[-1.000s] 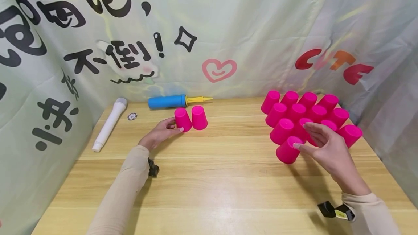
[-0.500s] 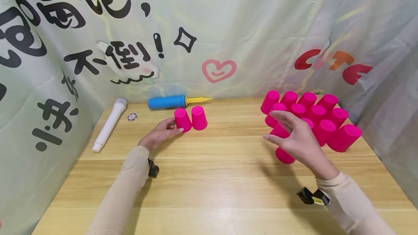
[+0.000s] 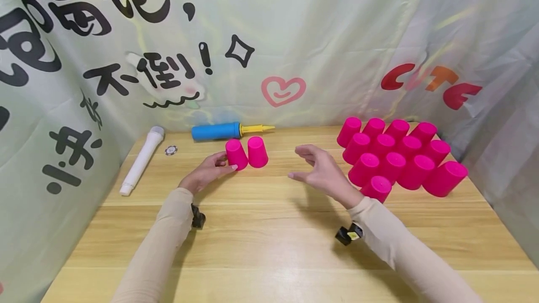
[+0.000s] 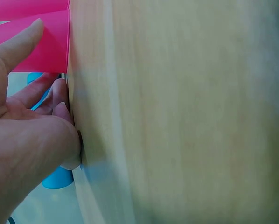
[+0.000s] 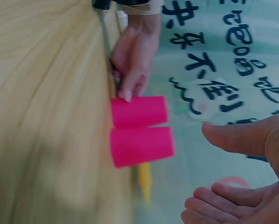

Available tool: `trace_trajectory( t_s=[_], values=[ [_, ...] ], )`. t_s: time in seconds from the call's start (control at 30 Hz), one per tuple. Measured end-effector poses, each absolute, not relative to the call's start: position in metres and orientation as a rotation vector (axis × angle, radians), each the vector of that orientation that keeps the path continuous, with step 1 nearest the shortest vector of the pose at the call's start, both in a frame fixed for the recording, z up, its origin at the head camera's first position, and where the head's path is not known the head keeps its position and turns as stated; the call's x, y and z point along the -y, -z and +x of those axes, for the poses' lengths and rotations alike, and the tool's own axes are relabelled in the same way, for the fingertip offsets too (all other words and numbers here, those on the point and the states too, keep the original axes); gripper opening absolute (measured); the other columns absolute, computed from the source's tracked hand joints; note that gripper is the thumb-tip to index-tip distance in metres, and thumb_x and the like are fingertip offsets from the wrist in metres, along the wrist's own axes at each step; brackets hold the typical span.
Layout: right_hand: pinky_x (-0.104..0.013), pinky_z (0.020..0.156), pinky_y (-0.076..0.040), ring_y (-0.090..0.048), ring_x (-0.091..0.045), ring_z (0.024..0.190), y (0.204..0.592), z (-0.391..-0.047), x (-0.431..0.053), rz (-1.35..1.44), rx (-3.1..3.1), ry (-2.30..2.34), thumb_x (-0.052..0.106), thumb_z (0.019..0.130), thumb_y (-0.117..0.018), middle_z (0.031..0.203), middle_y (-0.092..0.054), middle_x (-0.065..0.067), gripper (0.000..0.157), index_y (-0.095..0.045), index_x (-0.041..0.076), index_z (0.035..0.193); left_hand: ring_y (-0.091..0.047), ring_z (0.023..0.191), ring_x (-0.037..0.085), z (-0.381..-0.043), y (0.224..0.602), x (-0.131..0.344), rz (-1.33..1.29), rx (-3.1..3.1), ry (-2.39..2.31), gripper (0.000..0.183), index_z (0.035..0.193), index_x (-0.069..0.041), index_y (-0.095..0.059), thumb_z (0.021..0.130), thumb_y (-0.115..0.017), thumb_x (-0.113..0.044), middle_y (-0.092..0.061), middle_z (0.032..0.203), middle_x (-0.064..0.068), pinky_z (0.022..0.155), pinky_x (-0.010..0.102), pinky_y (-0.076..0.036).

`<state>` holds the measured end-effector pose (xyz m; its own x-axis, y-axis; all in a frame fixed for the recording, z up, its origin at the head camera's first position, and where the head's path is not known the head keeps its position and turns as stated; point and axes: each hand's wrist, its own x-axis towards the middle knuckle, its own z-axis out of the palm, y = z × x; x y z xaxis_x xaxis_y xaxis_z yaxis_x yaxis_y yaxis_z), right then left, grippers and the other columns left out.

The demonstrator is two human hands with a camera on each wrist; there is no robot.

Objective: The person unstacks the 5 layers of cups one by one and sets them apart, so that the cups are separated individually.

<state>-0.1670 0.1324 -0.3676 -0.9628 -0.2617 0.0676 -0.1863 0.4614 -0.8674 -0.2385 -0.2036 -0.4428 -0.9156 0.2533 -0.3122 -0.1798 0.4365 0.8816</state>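
Note:
An upside-down pink cup (image 3: 236,155) stands toward the left of the wooden table, with its narrow end up. My left hand (image 3: 206,172) holds it low from the left, thumb on the front side and fingers behind. In the left wrist view the thumb (image 4: 25,39) lies along the pink cup wall. A second pink cup (image 3: 258,152) stands close on the right of the first. My right hand (image 3: 324,172) hovers between these two cups and a large group of pink cups (image 3: 416,172), its thumb and fingers spread apart with nothing between them.
The grouped cups stand in rows at the right, one cup (image 3: 376,187) in front of the rest. A blue hand pump (image 3: 215,131) with a yellow nozzle lies at the back. A white microphone (image 3: 141,162) and a small round chip (image 3: 171,150) lie at the left. A printed curtain (image 3: 328,36) hangs behind.
My right hand has moved left, away from the cup group to the middle, and the group shows more fully. The left hand and its cup have stayed in place.

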Motion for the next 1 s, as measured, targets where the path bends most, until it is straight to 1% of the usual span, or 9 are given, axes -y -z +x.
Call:
trace_trajectory(
  t_s=[0.13, 0.37, 0.5, 0.63, 0.77, 0.9, 1.0],
  values=[
    [-0.047, 0.11, -0.04, -0.051, -0.039, 0.133, 0.382, -0.182, -0.112, -0.376, -2.588, 1.538, 0.013, 0.082, -0.085, 0.14, -0.056, -0.021, 0.068, -0.052, -0.006, 0.138, -0.038, 0.128, 0.033, -0.24, 0.446, 0.205, 0.05, -2.297, -1.479, 0.072, 0.157, -0.01, -0.037, 0.096, -0.071, -0.029, -0.045, 0.14, 0.016, 0.108, 0.049, -0.037],
    [-0.047, 0.11, -0.04, -0.049, -0.04, 0.134, 0.404, -0.21, -0.082, -0.36, -2.575, 1.56, 0.013, 0.082, -0.085, 0.144, -0.053, -0.023, 0.073, -0.048, -0.005, 0.143, -0.037, 0.126, 0.032, -0.242, 0.449, 0.206, 0.042, -2.296, -1.473, 0.073, 0.157, -0.011, -0.036, 0.096, -0.071, -0.031, -0.045, 0.138, 0.016, 0.104, 0.048, -0.038],
    [-0.045, 0.111, -0.039, -0.048, -0.038, 0.136, 0.415, -0.225, -0.067, -0.335, -2.572, 1.601, 0.013, 0.083, -0.085, 0.147, -0.051, -0.021, 0.075, -0.047, -0.004, 0.145, -0.037, 0.129, 0.033, -0.242, 0.448, 0.205, 0.038, -2.294, -1.473, 0.074, 0.158, -0.011, -0.036, 0.096, -0.071, -0.031, -0.044, 0.142, 0.017, 0.108, 0.051, -0.036],
    [-0.045, 0.112, -0.039, -0.048, -0.036, 0.136, 0.422, -0.238, -0.056, -0.346, -2.554, 1.679, 0.01, 0.083, -0.084, 0.147, -0.051, -0.021, 0.073, -0.047, -0.006, 0.145, -0.037, 0.131, 0.034, -0.24, 0.446, 0.204, 0.034, -2.292, -1.472, 0.073, 0.157, -0.011, -0.036, 0.096, -0.071, -0.03, -0.044, 0.144, 0.017, 0.11, 0.052, -0.035],
    [-0.042, 0.111, -0.04, -0.051, -0.036, 0.133, 0.425, -0.245, -0.048, -0.379, -2.528, 1.75, 0.008, 0.084, -0.083, 0.144, -0.053, -0.021, 0.071, -0.048, -0.007, 0.144, -0.038, 0.128, 0.034, -0.24, 0.446, 0.204, 0.03, -2.295, -1.47, 0.072, 0.157, -0.011, -0.038, 0.096, -0.071, -0.029, -0.045, 0.141, 0.017, 0.107, 0.049, -0.037],
    [-0.041, 0.111, -0.04, -0.054, -0.035, 0.13, 0.426, -0.251, -0.041, -0.412, -2.5, 1.81, 0.006, 0.084, -0.082, 0.142, -0.055, -0.021, 0.069, -0.048, -0.007, 0.143, -0.038, 0.129, 0.033, -0.241, 0.447, 0.204, 0.029, -2.298, -1.469, 0.072, 0.157, -0.01, -0.037, 0.096, -0.071, -0.029, -0.045, 0.142, 0.017, 0.107, 0.048, -0.038],
    [-0.04, 0.109, -0.043, -0.057, -0.034, 0.127, 0.427, -0.254, -0.038, -0.417, -2.472, 1.851, 0.003, 0.085, -0.081, 0.138, -0.057, -0.02, 0.067, -0.049, -0.008, 0.142, -0.038, 0.128, 0.032, -0.241, 0.447, 0.204, 0.032, -2.295, -1.468, 0.073, 0.158, -0.011, -0.036, 0.096, -0.071, -0.031, -0.045, 0.141, 0.016, 0.105, 0.047, -0.039]
  ],
)
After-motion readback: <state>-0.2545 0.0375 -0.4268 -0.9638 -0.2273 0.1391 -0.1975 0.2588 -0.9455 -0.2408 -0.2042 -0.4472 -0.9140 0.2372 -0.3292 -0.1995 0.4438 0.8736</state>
